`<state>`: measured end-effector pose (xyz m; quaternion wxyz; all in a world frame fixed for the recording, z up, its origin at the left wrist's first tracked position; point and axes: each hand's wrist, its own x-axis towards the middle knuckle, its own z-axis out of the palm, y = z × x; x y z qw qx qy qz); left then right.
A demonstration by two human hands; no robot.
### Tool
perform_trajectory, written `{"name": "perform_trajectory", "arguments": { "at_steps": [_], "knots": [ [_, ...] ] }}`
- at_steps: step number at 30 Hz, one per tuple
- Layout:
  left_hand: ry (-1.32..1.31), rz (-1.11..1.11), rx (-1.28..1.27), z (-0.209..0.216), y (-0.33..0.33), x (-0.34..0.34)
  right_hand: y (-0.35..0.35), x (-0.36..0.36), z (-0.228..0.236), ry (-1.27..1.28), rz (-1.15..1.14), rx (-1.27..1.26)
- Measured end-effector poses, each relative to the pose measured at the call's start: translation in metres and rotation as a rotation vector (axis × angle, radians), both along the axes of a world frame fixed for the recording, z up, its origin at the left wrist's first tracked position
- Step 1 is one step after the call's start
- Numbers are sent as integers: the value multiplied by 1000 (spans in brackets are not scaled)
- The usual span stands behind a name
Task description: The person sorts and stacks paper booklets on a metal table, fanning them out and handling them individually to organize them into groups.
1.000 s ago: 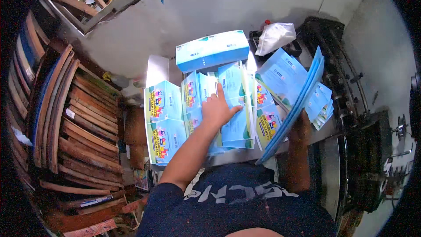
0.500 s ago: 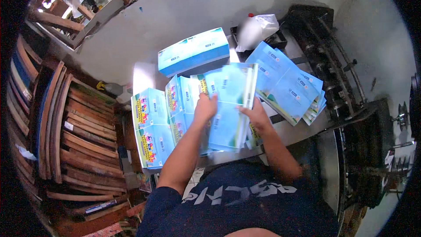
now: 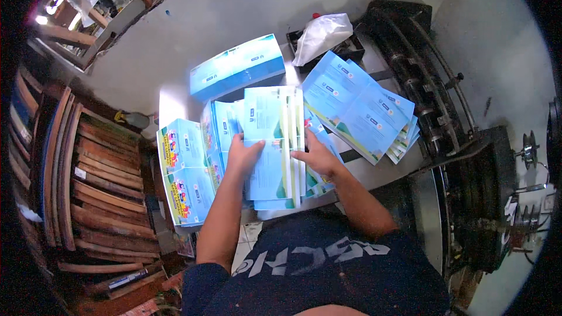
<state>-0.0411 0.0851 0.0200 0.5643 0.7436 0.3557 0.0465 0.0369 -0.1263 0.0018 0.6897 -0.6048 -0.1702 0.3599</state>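
Dim, fisheye-bent edges; glare upper left, bright tabletop, dark vignette.
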Motion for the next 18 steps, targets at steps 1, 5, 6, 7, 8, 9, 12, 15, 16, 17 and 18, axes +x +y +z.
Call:
{"name": "perform_trajectory", "arguments": {
  "at_steps": [1,5,6,7,8,9,12,15,16,17,18],
  "knots": [
    [-26,7,-19,0,-1,-5,1,-2,-1,9,3,20],
    [-81,72,-15,26,-8,-28,-17,-2,-5,-231,-196,-258],
    [-124,103,13,31,-6,-37,-27,0,-8,-565,-268,-414],
    [-175,134,41,32,-1,-45,-34,2,-10,-639,-297,-509],
    [-112,130,88,31,6,-55,-41,3,-10,-713,-325,-605],
    [-136,155,80,31,7,-62,-42,3,-5,-790,-353,-699],
    [-210,190,32,40,10,-77,-36,-4,12,-770,-258,-776],
    [-292,151,-63,46,16,-84,-20,-5,4,-832,-297,-878],
    [-310,184,-160,46,20,-88,-15,-3,2,-854,-332,-920],
    [-326,217,-258,46,25,-95,-16,2,1,-694,-242,-933],
    [-343,259,-353,46,31,-102,-13,8,10,-539,-143,-934]
  ]
}}
